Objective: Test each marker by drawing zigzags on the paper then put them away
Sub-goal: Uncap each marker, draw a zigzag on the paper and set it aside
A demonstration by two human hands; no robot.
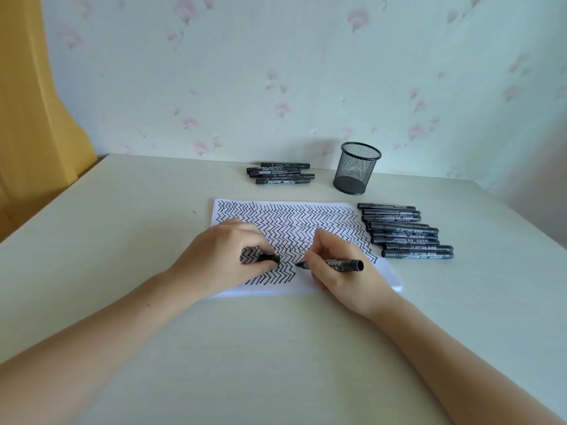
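Note:
A white paper [386,274] covered in rows of black zigzags lies in the middle of the table. My right hand [337,271] grips an uncapped black marker [343,265], its tip touching the paper at the end of the lowest zigzag row. My left hand [221,256] rests on the paper's left part and pinches the black marker cap [269,258]. Several capped black markers [405,231] lie in a row to the right of the paper. Another small group of black markers [280,173] lies behind the paper.
A black mesh pen holder [356,168] stands upright behind the paper, between the two marker groups, with nothing visible inside. The pale table [276,348] meets a flowered wall at the back. A yellow curtain [30,118] hangs at the left.

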